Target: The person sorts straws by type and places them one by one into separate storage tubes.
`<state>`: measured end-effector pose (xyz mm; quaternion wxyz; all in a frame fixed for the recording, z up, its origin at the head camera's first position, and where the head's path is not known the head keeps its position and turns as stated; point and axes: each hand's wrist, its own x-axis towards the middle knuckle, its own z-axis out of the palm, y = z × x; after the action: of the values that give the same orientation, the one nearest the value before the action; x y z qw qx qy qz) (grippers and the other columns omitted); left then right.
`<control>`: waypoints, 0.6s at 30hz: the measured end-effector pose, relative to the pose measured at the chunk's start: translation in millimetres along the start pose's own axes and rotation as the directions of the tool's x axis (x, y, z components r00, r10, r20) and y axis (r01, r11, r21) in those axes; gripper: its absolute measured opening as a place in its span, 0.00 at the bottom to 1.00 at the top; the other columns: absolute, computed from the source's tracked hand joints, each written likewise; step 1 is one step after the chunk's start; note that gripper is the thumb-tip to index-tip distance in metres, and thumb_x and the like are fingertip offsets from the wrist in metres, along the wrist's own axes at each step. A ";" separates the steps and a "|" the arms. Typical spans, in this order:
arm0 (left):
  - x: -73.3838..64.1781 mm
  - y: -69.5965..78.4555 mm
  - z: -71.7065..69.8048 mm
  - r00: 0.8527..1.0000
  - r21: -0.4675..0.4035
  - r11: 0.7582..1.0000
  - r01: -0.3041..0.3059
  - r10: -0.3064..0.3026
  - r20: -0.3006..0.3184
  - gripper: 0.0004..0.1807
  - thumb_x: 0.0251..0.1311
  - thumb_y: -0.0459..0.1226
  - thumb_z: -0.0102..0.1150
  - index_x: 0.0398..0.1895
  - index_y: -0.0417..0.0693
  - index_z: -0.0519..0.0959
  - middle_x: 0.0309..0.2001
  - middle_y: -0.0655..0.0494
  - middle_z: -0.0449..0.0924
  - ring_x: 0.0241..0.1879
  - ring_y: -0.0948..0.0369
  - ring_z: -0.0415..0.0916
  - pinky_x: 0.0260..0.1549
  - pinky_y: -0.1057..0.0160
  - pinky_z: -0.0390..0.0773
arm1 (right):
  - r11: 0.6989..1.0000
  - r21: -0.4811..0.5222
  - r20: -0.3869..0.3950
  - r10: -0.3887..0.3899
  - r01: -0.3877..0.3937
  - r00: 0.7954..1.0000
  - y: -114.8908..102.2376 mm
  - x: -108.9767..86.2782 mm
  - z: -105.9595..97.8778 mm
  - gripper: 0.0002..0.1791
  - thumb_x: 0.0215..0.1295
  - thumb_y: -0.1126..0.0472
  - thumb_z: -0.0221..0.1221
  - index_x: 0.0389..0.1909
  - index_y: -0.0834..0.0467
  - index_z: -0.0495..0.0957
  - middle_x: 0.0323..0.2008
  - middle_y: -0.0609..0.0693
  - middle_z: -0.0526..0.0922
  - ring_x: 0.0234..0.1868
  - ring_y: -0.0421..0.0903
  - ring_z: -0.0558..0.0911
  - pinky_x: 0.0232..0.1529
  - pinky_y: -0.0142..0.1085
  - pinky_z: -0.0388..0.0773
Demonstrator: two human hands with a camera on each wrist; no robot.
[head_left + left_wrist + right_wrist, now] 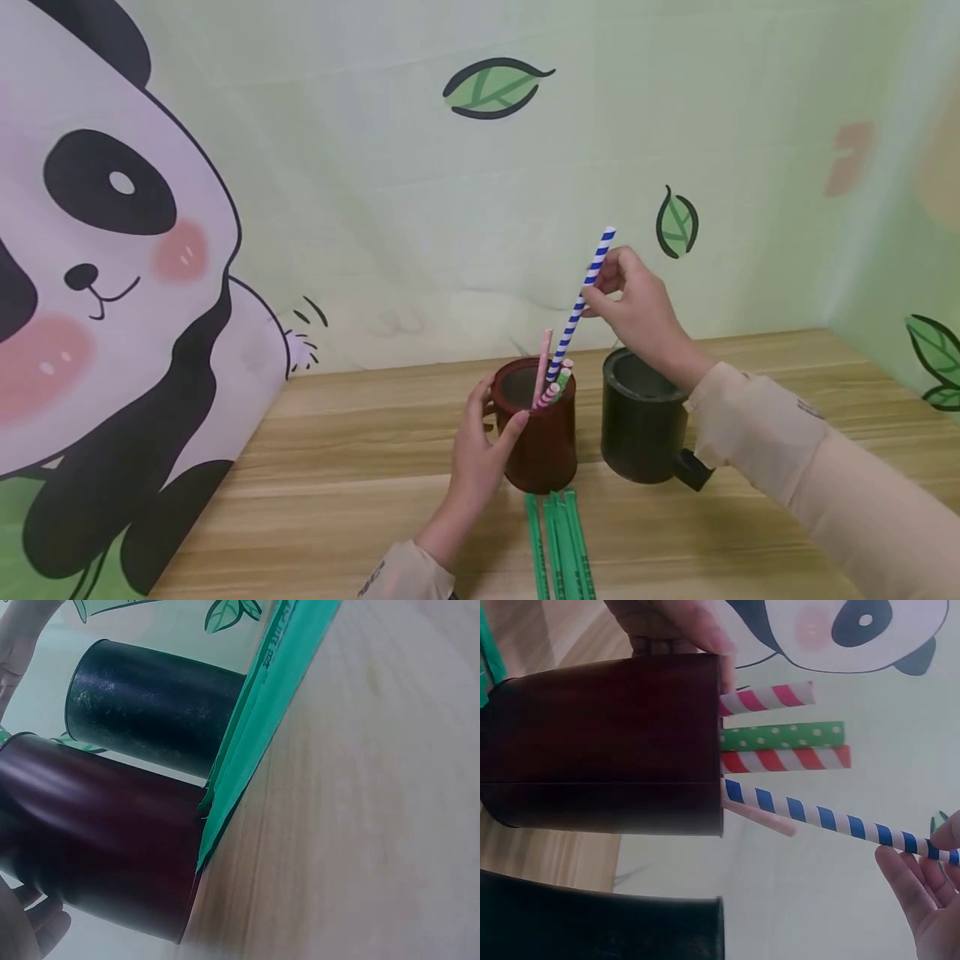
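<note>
My right hand [633, 300] pinches a blue-and-white striped paper straw [581, 304] near its upper end. The straw's lower end is inside a dark red mug [542, 454], hidden by its wall. In the right wrist view, a pink-striped straw [769, 699], a green dotted straw [784, 736], a red-striped straw [787, 760] and a plain pink straw [769, 819] stick out of the same mug. My left hand [480, 450] holds the mug at its left side, thumb near the rim and fingers by the handle.
A black mug [643, 437] stands right of the red one, its handle toward the front right. Several green paper-wrapped straws [558, 542] lie on the wooden table [360, 475] in front of the red mug. Behind hangs a light green backdrop [360, 167] with a printed panda.
</note>
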<state>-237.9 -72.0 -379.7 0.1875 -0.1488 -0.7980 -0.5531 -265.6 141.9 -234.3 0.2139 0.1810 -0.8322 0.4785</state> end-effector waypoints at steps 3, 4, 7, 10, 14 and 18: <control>-0.1 0.0 1.3 1.000 -0.002 1.000 0.009 -0.009 0.000 0.35 0.61 0.50 0.59 0.69 0.53 0.62 0.59 0.53 0.75 0.56 0.53 0.73 0.49 0.49 0.74 | 1.000 -0.007 0.032 0.014 -0.014 0.999 3.0 -0.2 2.8 0.16 0.68 0.65 0.54 0.52 0.66 0.64 0.40 0.59 0.74 0.43 0.51 0.80 0.39 0.29 0.83; -0.3 -0.2 1.1 1.000 0.000 1.000 0.012 -0.012 0.000 0.35 0.61 0.50 0.59 0.69 0.54 0.62 0.60 0.53 0.75 0.56 0.54 0.73 0.49 0.49 0.74 | 1.000 -0.010 0.043 0.019 -0.018 0.999 3.4 -0.2 4.2 0.16 0.68 0.65 0.54 0.51 0.66 0.64 0.40 0.59 0.75 0.43 0.51 0.80 0.39 0.31 0.83; -0.1 -1.0 0.9 1.000 0.002 1.000 0.017 -0.017 0.001 0.35 0.61 0.50 0.59 0.70 0.54 0.62 0.60 0.54 0.75 0.56 0.54 0.73 0.50 0.50 0.74 | 0.998 -0.043 0.072 0.040 -0.037 0.997 4.9 -1.2 7.5 0.16 0.67 0.65 0.55 0.51 0.65 0.64 0.41 0.59 0.75 0.43 0.51 0.80 0.42 0.36 0.84; 0.2 -1.2 1.2 1.000 0.003 1.000 0.017 -0.017 0.002 0.35 0.61 0.50 0.59 0.70 0.55 0.62 0.60 0.54 0.75 0.56 0.54 0.73 0.50 0.51 0.74 | 0.995 -0.077 0.104 0.064 -0.056 0.993 6.6 -3.0 10.6 0.16 0.67 0.64 0.56 0.51 0.64 0.65 0.41 0.59 0.77 0.43 0.52 0.81 0.44 0.42 0.83; 0.1 -0.7 1.0 1.000 0.000 1.000 0.017 -0.017 -0.001 0.34 0.61 0.50 0.59 0.69 0.55 0.62 0.60 0.54 0.75 0.56 0.54 0.73 0.49 0.53 0.73 | 0.992 -0.103 0.145 0.087 -0.073 0.986 9.9 -6.2 14.9 0.14 0.68 0.63 0.56 0.50 0.64 0.66 0.41 0.59 0.78 0.43 0.53 0.82 0.46 0.44 0.83; -0.3 0.1 0.4 1.000 0.001 1.000 0.009 -0.009 -0.004 0.34 0.61 0.51 0.59 0.69 0.55 0.62 0.60 0.53 0.75 0.56 0.54 0.73 0.49 0.53 0.74 | 0.989 -0.120 0.168 0.110 -0.091 0.980 13.6 -9.3 18.7 0.14 0.68 0.63 0.55 0.50 0.63 0.66 0.41 0.59 0.77 0.43 0.53 0.81 0.45 0.44 0.83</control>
<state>-237.7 -71.7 -379.9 0.1865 -0.1441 -0.7985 -0.5539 -268.1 132.9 -257.4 0.1257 0.1675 -0.8813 0.4237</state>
